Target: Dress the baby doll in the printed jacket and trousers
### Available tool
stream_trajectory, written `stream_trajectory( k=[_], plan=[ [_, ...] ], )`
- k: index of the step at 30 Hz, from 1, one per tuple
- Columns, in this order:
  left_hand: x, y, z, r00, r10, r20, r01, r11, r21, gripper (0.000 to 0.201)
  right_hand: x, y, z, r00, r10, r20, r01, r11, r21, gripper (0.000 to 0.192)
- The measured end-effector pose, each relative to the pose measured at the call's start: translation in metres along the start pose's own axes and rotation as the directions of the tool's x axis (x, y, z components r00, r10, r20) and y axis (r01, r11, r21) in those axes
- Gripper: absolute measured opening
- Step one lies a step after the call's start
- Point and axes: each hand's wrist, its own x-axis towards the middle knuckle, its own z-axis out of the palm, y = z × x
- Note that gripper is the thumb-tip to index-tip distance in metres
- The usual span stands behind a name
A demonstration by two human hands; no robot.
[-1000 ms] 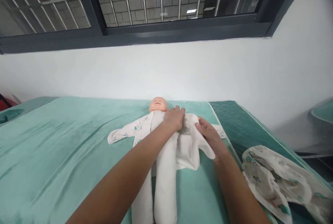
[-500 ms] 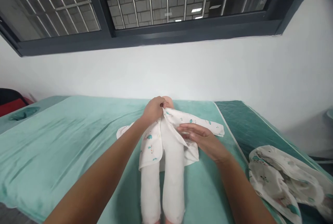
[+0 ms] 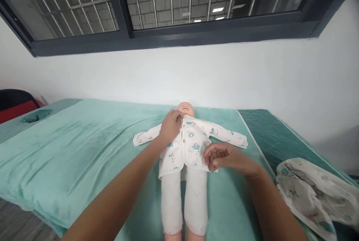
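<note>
I see the doll [image 3: 183, 158] lying face up on the teal bed [image 3: 70, 151], head far, legs near, with the printed shirt [image 3: 188, 144] closed across its chest. My left hand [image 3: 170, 127] pinches the shirt's collar edge just below the chin; my right hand [image 3: 221, 157] curls shut on the near right hem. To do this well, I judge both panels need light tension so the front edges lie aligned and flat. A second printed garment [image 3: 311, 196] lies at the near right.
</note>
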Motion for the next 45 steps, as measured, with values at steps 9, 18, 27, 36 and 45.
stream_trajectory(
  k=[9, 18, 27, 36, 45],
  plan=[
    [-0.137, -0.030, -0.030, 0.968, -0.236, -0.082, 0.222, 0.963, -0.155, 0.022, -0.011, 0.028, 0.015, 0.961, -0.059, -0.269, 0.025, 0.992, -0.127, 0.033],
    [-0.201, -0.022, -0.045, 0.967, -0.217, 0.137, 0.188, 0.962, 0.198, 0.026, -0.028, 0.073, 0.063, 0.602, -0.275, -0.749, -0.276, 0.809, -0.519, 0.023],
    [-0.188, -0.016, -0.028, 0.987, -0.066, 0.149, 0.022, 0.960, 0.279, 0.032, -0.017, 0.063, 0.078, 0.586, -0.209, -0.783, -0.436, 0.733, -0.522, 0.016],
    [-0.202, -0.019, -0.031, 0.987, -0.141, -0.072, 0.154, 0.962, 0.225, 0.011, -0.034, 0.067, 0.090, 0.502, -0.177, -0.846, -0.571, 0.668, -0.478, 0.026],
    [-0.201, -0.022, -0.027, 0.983, -0.163, -0.086, 0.180, 0.949, 0.258, 0.010, -0.031, 0.067, 0.097, 0.510, -0.305, -0.804, -0.499, 0.656, -0.566, 0.039]
  ],
)
